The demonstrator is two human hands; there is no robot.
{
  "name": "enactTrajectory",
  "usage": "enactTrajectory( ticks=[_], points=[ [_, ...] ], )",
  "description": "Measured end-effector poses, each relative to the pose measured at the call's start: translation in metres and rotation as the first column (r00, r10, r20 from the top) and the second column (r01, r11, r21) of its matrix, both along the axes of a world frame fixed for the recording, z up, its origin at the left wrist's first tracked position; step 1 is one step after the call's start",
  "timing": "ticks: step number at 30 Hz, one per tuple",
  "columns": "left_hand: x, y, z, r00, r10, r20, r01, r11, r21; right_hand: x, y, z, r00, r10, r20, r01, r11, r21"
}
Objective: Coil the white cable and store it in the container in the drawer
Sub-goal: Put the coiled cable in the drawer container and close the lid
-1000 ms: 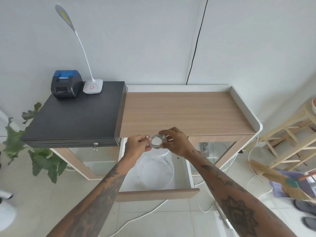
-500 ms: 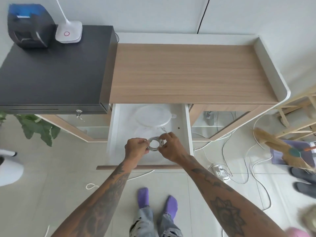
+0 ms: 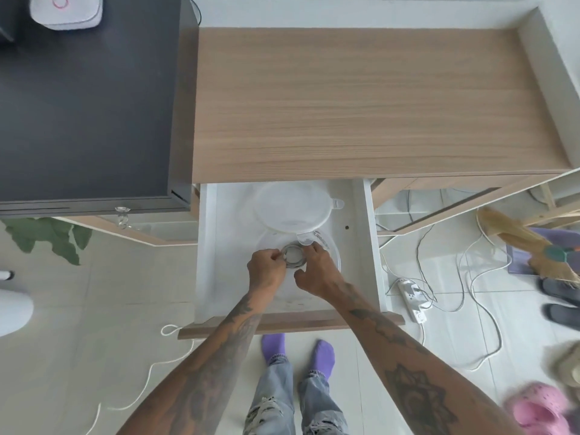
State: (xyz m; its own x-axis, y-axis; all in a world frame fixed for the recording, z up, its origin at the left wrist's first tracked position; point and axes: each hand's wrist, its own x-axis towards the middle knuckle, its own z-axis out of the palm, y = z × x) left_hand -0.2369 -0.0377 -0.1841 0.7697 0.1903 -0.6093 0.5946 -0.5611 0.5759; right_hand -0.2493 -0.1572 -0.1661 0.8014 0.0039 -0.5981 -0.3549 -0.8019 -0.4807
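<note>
1. Since a moment ago, when we held it up above the wooden desk edge, we have brought the small coiled white cable (image 3: 292,254) down into the open white drawer (image 3: 357,246).
2. Our left hand (image 3: 266,271) pinches the coil's left side, and our right hand (image 3: 317,271) pinches its right side. Both hands are closed on it.
3. Now the coil sits low over the clear round plastic container (image 3: 332,249), just inside its rim.
4. The round see-through lid (image 3: 293,208) lies behind, partly over the container's far edge.
5. We think the coiling is done, and what is left is to let go.
</note>
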Motion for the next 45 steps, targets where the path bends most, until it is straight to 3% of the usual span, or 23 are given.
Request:
enactTrajectory(
  ticks=[5, 8, 11, 13, 15, 17, 21, 27, 33, 36, 40, 45],
  points=[
    [0.000, 0.013, 0.012, 0.998, -0.066, 0.016, 0.067, 0.997, -0.049, 0.006, -0.017, 0.035, 1.000, -0.025, -0.004, 0.024, 0.997, -0.068],
    [-0.002, 0.034, 0.028, 0.994, 0.072, 0.076, -0.058, 0.983, -0.172, 0.015, -0.039, 0.059, 0.947, -0.282, 0.154, 0.285, 0.959, 0.003],
    [0.018, 0.056, 0.039, 0.940, 0.172, 0.293, -0.167, 0.985, -0.042, 0.045, -0.054, 0.058, 0.843, -0.484, 0.235, 0.497, 0.868, 0.005],
    [0.046, 0.062, 0.035, 0.930, 0.312, 0.194, -0.307, 0.950, -0.056, 0.068, -0.054, 0.047, 0.816, -0.571, 0.090, 0.573, 0.820, 0.002],
    [0.072, 0.062, 0.031, 0.876, 0.469, -0.110, -0.482, 0.848, -0.222, 0.084, -0.050, 0.034, 0.781, -0.621, -0.073, 0.623, 0.782, 0.015],
    [0.085, 0.057, 0.028, 0.803, 0.505, -0.317, -0.594, 0.721, -0.357, 0.090, -0.046, 0.023, 0.718, -0.668, -0.195, 0.690, 0.720, 0.074],
    [0.088, 0.044, 0.024, 0.780, 0.555, -0.288, -0.622, 0.644, -0.444, 0.092, -0.047, 0.010, 0.654, -0.727, -0.208, 0.757, 0.623, 0.199],
    [0.057, 0.053, 0.046, 0.911, 0.383, -0.155, -0.405, 0.752, -0.520, 0.060, -0.058, 0.032, 0.672, -0.731, -0.117, 0.729, 0.625, 0.280],
    [-0.021, 0.049, 0.047, 0.980, 0.181, 0.083, -0.158, 0.962, -0.224, -0.013, -0.050, 0.042, 0.691, -0.722, -0.039, 0.711, 0.668, 0.220],
    [-0.042, 0.042, 0.039, 0.974, 0.184, 0.130, -0.176, 0.982, -0.071, -0.033, -0.044, 0.035, 0.695, -0.717, -0.040, 0.709, 0.676, 0.200],
    [-0.044, 0.035, 0.037, 0.964, 0.222, 0.148, -0.214, 0.974, -0.071, -0.040, -0.036, 0.031, 0.690, -0.724, -0.022, 0.713, 0.674, 0.193],
    [-0.022, 0.040, 0.038, 0.953, 0.185, 0.240, -0.184, 0.983, -0.026, -0.023, -0.032, 0.037, 0.778, -0.629, 0.010, 0.619, 0.769, 0.158]
  ],
)
